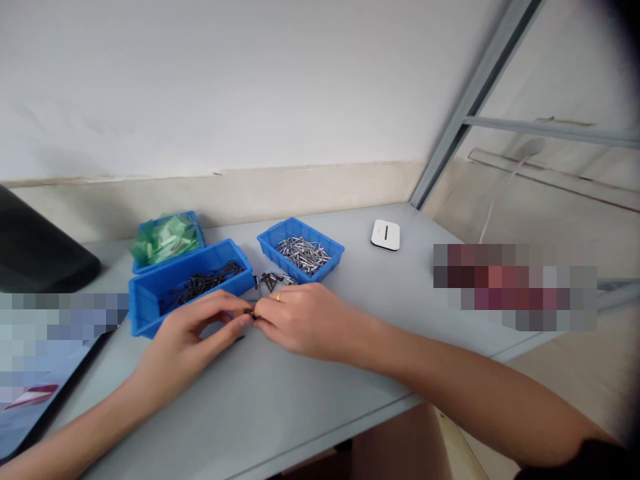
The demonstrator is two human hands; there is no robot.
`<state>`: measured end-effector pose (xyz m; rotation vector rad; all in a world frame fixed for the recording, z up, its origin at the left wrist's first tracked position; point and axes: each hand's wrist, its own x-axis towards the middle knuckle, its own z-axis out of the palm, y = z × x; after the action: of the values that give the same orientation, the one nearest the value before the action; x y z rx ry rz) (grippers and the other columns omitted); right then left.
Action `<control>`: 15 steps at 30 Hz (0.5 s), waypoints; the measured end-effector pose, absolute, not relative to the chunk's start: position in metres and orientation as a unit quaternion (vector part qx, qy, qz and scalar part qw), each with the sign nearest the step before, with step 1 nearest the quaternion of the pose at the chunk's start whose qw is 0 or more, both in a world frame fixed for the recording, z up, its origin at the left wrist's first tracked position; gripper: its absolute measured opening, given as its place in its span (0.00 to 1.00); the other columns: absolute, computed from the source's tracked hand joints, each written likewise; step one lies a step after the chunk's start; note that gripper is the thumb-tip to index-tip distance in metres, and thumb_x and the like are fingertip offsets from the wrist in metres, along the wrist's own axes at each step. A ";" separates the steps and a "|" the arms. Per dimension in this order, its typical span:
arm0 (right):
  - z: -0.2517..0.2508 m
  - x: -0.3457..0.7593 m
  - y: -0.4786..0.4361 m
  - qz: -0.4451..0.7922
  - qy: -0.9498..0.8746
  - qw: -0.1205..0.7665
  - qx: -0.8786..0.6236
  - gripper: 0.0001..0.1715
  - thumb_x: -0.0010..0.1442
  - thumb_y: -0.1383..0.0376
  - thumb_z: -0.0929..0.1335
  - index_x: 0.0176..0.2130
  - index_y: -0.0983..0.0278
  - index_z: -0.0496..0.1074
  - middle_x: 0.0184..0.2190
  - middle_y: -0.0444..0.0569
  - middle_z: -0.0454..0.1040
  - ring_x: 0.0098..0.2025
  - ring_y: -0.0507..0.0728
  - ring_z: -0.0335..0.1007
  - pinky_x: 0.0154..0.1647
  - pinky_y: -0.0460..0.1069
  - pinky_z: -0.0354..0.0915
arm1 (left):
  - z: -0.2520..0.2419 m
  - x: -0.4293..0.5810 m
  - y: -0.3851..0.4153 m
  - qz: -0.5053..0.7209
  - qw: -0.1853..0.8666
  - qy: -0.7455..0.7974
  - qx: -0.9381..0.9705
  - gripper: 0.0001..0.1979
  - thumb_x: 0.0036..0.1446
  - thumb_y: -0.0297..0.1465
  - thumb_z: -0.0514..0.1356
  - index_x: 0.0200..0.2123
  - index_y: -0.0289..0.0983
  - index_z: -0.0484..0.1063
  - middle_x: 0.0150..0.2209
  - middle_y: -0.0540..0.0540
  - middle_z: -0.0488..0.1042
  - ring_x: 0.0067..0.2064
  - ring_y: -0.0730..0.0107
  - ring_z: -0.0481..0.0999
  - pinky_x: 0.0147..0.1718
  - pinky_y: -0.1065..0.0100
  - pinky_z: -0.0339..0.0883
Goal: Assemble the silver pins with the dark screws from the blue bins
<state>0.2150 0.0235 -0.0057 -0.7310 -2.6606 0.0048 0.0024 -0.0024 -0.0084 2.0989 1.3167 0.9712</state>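
Over the table's middle, my left hand (pixel 203 323) and my right hand (pixel 303 320) meet fingertip to fingertip. My left thumb and forefinger pinch a small black part (pixel 250 313), too small to make out further. The closed fingers of my right hand grip its other side. Just behind my hands lies a loose pile of black and silver pins (pixel 273 281). Left of it is a blue bin (pixel 143 320) of thin black screw-like pieces (pixel 205 283). Behind on the right, another blue bin (pixel 327 267) contains silver nail-like pins (pixel 303 255).
A third blue bin (pixel 197 223) with a green plastic bag (pixel 167 239) stands at the back left. A white square device (pixel 385 235) lies at the back right. At left are a dark object (pixel 40 240) and a screen-like panel (pixel 55 393). A grey metal post (pixel 465 113) rises at right.
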 end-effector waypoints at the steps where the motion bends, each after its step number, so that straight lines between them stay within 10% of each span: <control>1: -0.006 0.215 0.023 0.004 -0.948 0.188 -0.257 0.16 0.72 0.61 0.59 0.36 0.65 0.69 0.31 0.46 0.76 0.36 0.53 0.73 0.33 0.49 0.56 | -0.008 0.002 -0.002 0.355 0.244 0.486 0.760 0.08 0.58 0.38 0.61 0.34 0.41 0.78 0.34 0.49 0.80 0.35 0.65 0.78 0.34 0.71 0.73; 15: -0.005 0.221 0.027 -0.074 -0.937 0.285 -0.189 0.18 0.68 0.71 0.59 0.54 0.63 0.69 0.32 0.43 0.74 0.33 0.52 0.67 0.32 0.48 0.58 | -0.011 -0.002 0.002 0.284 0.333 0.493 0.752 0.12 0.59 0.41 0.59 0.31 0.39 0.77 0.29 0.51 0.78 0.31 0.67 0.76 0.30 0.71 0.71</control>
<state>0.2209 0.0272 -0.0054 -0.5045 -2.5061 -0.1989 -0.0021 0.0016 -0.0111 1.9652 1.2877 0.7413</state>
